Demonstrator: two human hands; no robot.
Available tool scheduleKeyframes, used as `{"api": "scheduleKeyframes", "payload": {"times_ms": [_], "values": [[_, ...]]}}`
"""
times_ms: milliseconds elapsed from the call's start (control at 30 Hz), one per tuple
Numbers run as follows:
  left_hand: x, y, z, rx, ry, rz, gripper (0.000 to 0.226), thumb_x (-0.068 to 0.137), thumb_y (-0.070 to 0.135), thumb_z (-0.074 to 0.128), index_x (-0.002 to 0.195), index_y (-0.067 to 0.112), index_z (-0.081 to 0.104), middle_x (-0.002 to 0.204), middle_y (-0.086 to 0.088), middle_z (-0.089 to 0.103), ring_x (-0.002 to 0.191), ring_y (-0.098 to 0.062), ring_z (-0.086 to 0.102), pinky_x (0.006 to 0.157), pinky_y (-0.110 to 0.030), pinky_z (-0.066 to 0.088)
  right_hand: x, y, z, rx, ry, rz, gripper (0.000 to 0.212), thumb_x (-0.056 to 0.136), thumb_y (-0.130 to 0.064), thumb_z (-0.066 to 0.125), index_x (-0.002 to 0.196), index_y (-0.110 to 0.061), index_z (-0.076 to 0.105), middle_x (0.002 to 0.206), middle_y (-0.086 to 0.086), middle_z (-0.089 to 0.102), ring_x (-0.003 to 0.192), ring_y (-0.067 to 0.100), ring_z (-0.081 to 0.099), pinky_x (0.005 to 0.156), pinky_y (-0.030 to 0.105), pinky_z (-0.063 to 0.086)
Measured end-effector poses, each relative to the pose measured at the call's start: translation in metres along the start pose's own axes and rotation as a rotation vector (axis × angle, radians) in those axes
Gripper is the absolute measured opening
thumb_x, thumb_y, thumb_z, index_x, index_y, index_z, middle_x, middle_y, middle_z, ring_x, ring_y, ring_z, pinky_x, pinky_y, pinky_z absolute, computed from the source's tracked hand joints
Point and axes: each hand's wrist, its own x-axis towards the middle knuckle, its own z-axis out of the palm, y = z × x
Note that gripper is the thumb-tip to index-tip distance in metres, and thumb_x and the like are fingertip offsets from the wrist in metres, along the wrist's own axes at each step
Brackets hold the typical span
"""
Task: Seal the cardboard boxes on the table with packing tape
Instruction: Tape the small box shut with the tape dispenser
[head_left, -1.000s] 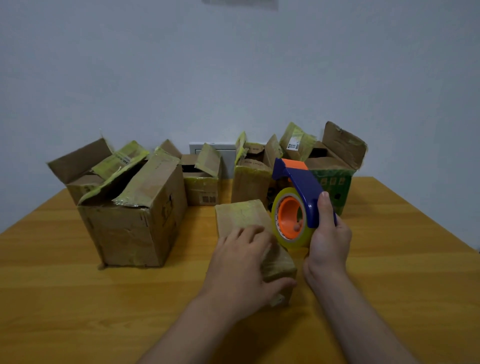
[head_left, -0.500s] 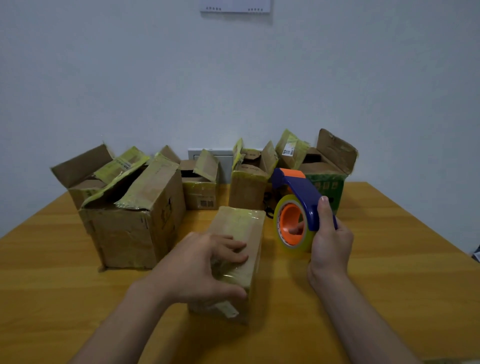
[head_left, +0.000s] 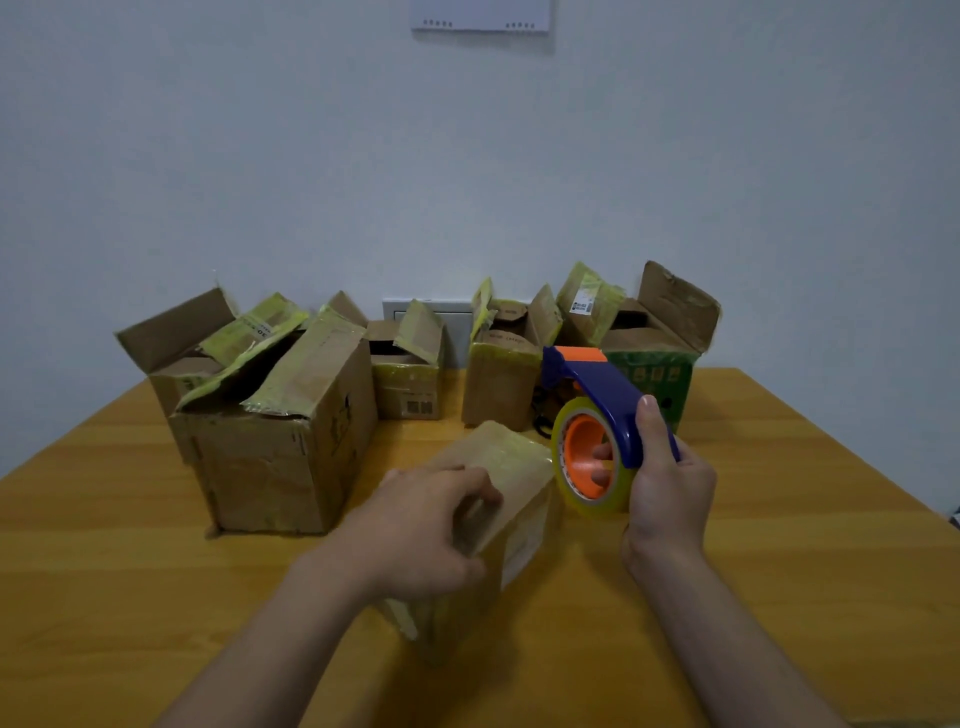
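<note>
Item in hand: small closed brown cardboard box (head_left: 511, 452), front middle of the yellow wooden desk (head_left: 789, 530), top glossy with tape. Your left hand (head_left: 421, 530) grips its near end, fingers curled over the top. Your right hand (head_left: 670, 488) grips the blue-and-orange tape dispenser (head_left: 597, 384), held just right of the box.

Outstanding: large open brown cardboard box (head_left: 280, 467) at left and a row of smaller open cardboard boxes (head_left: 408, 389) behind, flaps up and untaped.

Judged: one box near done, though I cannot tell whether every seam is sealed. Most of the job is left.

Taped box (head_left: 511, 462) beside blue tape dispenser (head_left: 605, 402)
</note>
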Motion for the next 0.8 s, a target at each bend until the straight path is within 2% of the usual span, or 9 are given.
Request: {"api": "scheduleKeyframes", "payload": {"times_ms": [100, 200, 267, 333, 400, 467, 533, 600, 800], "values": [[0.001, -0.011, -0.01, -0.068, -0.088, 0.0, 0.061, 0.081, 0.017, 0.075, 0.128, 0.049, 0.054, 0.153, 0.024, 0.039, 0.134, -0.01, 0.043, 0.101, -0.033, 0.051, 0.002, -0.003, -0.003, -0.009, 0.0, -0.018, 0.033, 0.09, -0.058, 0.067, 0.074, -0.032, 0.081, 0.071, -0.002, 0.077, 0.063, 0.007, 0.071, 0.053, 0.016, 0.053], [0.007, -0.01, -0.01, -0.105, -0.03, -0.029, 0.058, 0.079, 0.002, 0.072, 0.105, 0.05, 0.054, 0.147, 0.021, 0.047, 0.135, -0.012, 0.046, 0.098, -0.035, 0.057, 0.002, -0.005, -0.006, -0.023, -0.016, -0.039, 0.032, 0.091, -0.055, 0.067, 0.075, -0.03, 0.08, 0.071, -0.001, 0.076, 0.063, 0.007, 0.071, 0.052, 0.016, 0.052], [0.012, -0.005, -0.004, -0.061, 0.082, -0.014, 0.045, 0.078, 0.018, 0.077, 0.101, 0.048, 0.052, 0.126, 0.025, 0.053, 0.123, -0.011, 0.052, 0.093, -0.034, 0.057, 0.003, -0.006, -0.008, -0.021, -0.026, -0.047, 0.031, 0.092, -0.053, 0.067, 0.076, -0.03, 0.081, 0.071, -0.001, 0.077, 0.062, 0.006, 0.07, 0.051, 0.015, 0.051], [0.018, 0.002, 0.006, 0.008, 0.198, 0.03, 0.044, 0.078, 0.045, 0.076, 0.111, 0.051, 0.048, 0.116, 0.029, 0.051, 0.117, -0.009, 0.051, 0.104, -0.04, 0.049, 0.003, -0.007, -0.009, -0.021, -0.035, -0.047, 0.03, 0.094, -0.051, 0.067, 0.076, -0.031, 0.081, 0.072, -0.001, 0.077, 0.062, 0.006, 0.07, 0.051, 0.014, 0.051], [0.025, 0.007, 0.02, 0.071, 0.214, 0.014, 0.068, 0.079, 0.069, 0.067, 0.138, 0.054, 0.039, 0.145, 0.019, 0.047, 0.136, -0.014, 0.041, 0.121, -0.05, 0.031, 0.002, -0.008, -0.011, -0.017, -0.053, -0.046, 0.03, 0.094, -0.051, 0.067, 0.077, -0.032, 0.081, 0.072, -0.001, 0.077, 0.062, 0.006, 0.07, 0.051, 0.014, 0.051], [0.032, 0.01, 0.035, 0.182, 0.162, -0.01, 0.09, 0.079, 0.084, 0.056, 0.154, 0.053, 0.019, 0.167, 0.01, 0.025, 0.153, -0.021, 0.022, 0.126, -0.056, 0.015, 0.003, -0.008, -0.014, -0.01, -0.073, -0.034, 0.031, 0.091, -0.053, 0.068, 0.077, -0.029, 0.082, 0.073, 0.001, 0.077, 0.063, 0.007, 0.071, 0.052, 0.015, 0.052], [0.036, 0.01, 0.044, 0.259, 0.142, 0.01, 0.1, 0.079, 0.088, 0.051, 0.159, 0.051, 0.004, 0.172, 0.008, 0.013, 0.157, -0.024, 0.011, 0.127, -0.058, 0.009, 0.005, -0.009, -0.017, -0.01, -0.084, -0.023, 0.035, 0.087, -0.057, 0.068, 0.077, -0.026, 0.082, 0.073, 0.002, 0.077, 0.062, 0.009, 0.071, 0.052, 0.015, 0.052], [0.037, 0.007, 0.044, 0.275, 0.157, 0.042, 0.102, 0.078, 0.089, 0.049, 0.16, 0.051, 0.001, 0.173, 0.008, 0.012, 0.158, -0.024, 0.011, 0.126, -0.055, 0.008, 0.007, -0.01, -0.02, -0.013, -0.084, -0.014, 0.035, 0.087, -0.056, 0.069, 0.077, -0.026, 0.082, 0.073, 0.002, 0.077, 0.062, 0.01, 0.071, 0.052, 0.016, 0.052], [0.033, -0.003, 0.029, 0.141, 0.114, 0.235, 0.083, 0.08, 0.089, 0.047, 0.154, 0.057, 0.029, 0.166, 0.025, 0.025, 0.153, -0.002, 0.015, 0.124, -0.041, 0.018, 0.012, -0.01, -0.03, -0.033, -0.091, 0.012, 0.036, 0.083, -0.057, 0.07, 0.074, -0.024, 0.082, 0.07, 0.003, 0.075, 0.061, 0.013, 0.068, 0.053, 0.019, 0.053]]}}
